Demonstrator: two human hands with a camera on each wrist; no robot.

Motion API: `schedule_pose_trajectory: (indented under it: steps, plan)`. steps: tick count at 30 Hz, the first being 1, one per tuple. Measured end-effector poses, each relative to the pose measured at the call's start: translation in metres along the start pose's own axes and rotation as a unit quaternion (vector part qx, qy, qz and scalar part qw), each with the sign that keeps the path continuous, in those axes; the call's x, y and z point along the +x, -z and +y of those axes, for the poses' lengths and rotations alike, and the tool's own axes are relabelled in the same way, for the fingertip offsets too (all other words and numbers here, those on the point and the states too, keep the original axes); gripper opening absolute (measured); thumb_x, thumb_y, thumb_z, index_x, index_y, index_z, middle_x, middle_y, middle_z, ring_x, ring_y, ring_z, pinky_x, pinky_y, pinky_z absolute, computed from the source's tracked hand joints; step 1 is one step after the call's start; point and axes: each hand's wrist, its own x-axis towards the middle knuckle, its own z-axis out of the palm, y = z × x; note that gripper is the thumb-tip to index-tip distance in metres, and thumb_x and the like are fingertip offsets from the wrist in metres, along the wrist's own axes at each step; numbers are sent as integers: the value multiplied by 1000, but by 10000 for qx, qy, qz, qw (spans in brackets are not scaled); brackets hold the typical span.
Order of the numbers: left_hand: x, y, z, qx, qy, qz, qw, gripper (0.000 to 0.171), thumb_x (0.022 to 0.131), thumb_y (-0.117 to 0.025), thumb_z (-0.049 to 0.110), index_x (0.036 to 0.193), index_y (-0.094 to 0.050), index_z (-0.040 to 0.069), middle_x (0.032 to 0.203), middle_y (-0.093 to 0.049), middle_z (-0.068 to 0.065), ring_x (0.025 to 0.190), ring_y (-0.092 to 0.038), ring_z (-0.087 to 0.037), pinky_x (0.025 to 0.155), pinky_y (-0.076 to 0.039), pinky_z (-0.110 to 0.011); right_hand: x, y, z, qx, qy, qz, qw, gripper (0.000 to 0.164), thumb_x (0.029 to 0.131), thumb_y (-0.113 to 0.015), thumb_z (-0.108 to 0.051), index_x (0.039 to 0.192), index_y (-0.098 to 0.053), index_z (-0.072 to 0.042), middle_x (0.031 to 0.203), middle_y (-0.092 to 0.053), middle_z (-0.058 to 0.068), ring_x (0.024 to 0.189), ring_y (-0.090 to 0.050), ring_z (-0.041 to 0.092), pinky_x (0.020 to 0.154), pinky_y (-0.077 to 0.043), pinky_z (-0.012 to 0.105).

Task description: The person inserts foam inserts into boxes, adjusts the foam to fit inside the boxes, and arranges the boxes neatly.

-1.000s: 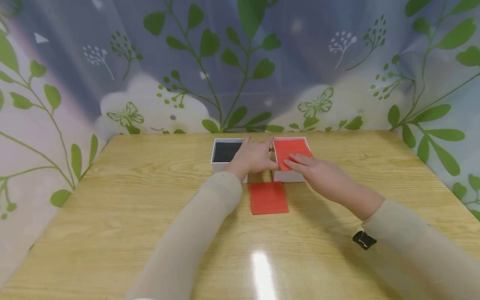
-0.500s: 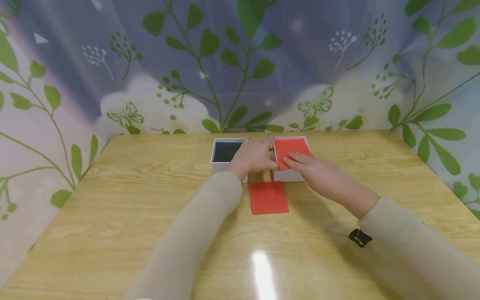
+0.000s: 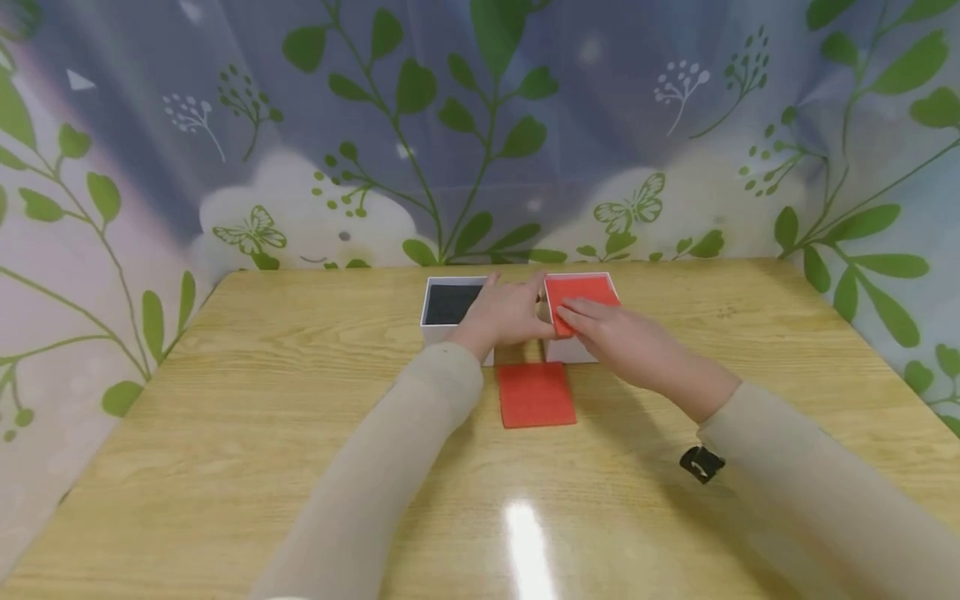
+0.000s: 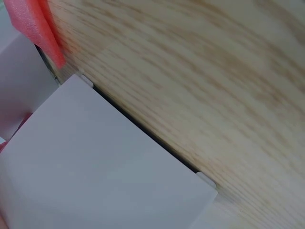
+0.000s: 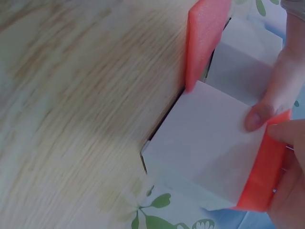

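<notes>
Two white boxes stand side by side near the table's back edge. My left hand (image 3: 506,312) reaches between them and holds the right white box (image 3: 573,350), with thumb at its near wall and fingers toward its far left corner. A red foam sheet (image 3: 588,287) covers this box's opening. Across that sheet lie the extended fingers of my right hand (image 3: 637,346), pressing near its front left corner. In the right wrist view, the sheet (image 5: 262,176) stands out past the rim, and my left thumb (image 5: 257,117) touches the box wall. Black material (image 3: 453,304) fills the left white box (image 3: 437,335).
A second red foam sheet (image 3: 536,396) lies flat on the wooden table (image 3: 262,400), just in front of the boxes. Behind the table hangs a leaf-patterned curtain (image 3: 570,108). A black wrist device (image 3: 702,463) hangs beneath my right sleeve.
My right hand has slid a little left and away from me across the foam sheet on the right box. My left hand has stayed in place.
</notes>
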Motion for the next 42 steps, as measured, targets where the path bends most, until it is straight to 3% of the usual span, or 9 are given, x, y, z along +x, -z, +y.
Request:
schedule_pose_trajectory:
  steps: [7,14,19,24,28,34,42]
  plan:
    - [-1,-1,1,-83,53,-43,9999,96,77,-56,66,148,-22,12,103,-67,9,110,-57,-15,111,-6,-47,7,-9,1,58,-90,-89,9999,44,86,-60,4,129,-51,6,127,-54,21,115,-53,34,88,-47,44]
    - [1,0,0,-87,52,-14,9999,97,75,-56,69,148,-22,14,96,-67,11,106,-58,-8,111,-4,-48,11,-8,2,144,-206,-201,9995,47,86,-61,2,131,-48,8,129,-52,22,116,-51,35,94,-43,45]
    - [2,-2,-1,-89,50,-80,9999,94,77,-58,62,148,-21,12,106,-66,9,110,-56,-13,111,-6,-48,1,-6,2,49,-26,-134,9999,54,87,-65,-7,134,-43,9,132,-48,24,117,-50,38,95,-41,48]
    - [2,-2,0,-83,83,-79,9999,98,76,-56,68,149,-20,12,108,-65,9,112,-55,-11,112,-4,-47,-14,3,-1,-16,-92,-176,9998,51,88,-60,1,136,-43,6,135,-46,23,121,-46,37,96,-40,49]
    - [0,-1,0,-21,72,-66,10000,97,77,-56,66,149,-20,12,116,-63,8,115,-53,-9,112,-4,-46,-21,6,-1,-117,-128,-221,9996,51,85,-59,9,135,-46,3,134,-48,22,119,-49,36,91,-44,47]
    - [-1,-3,-1,-38,57,-128,9999,94,79,-58,58,149,-19,11,115,-64,6,114,-54,-11,112,-4,-46,-23,-1,2,-254,-61,-20,9997,53,80,-62,14,131,-52,2,130,-51,22,114,-54,36,77,-52,43]
    - [0,1,2,60,90,-95,9999,94,79,-57,61,149,-19,11,120,-62,6,116,-53,-10,112,-5,-47,-21,-1,3,-372,-75,184,9991,50,81,-61,14,129,-54,2,128,-53,21,113,-54,34,72,-54,41]
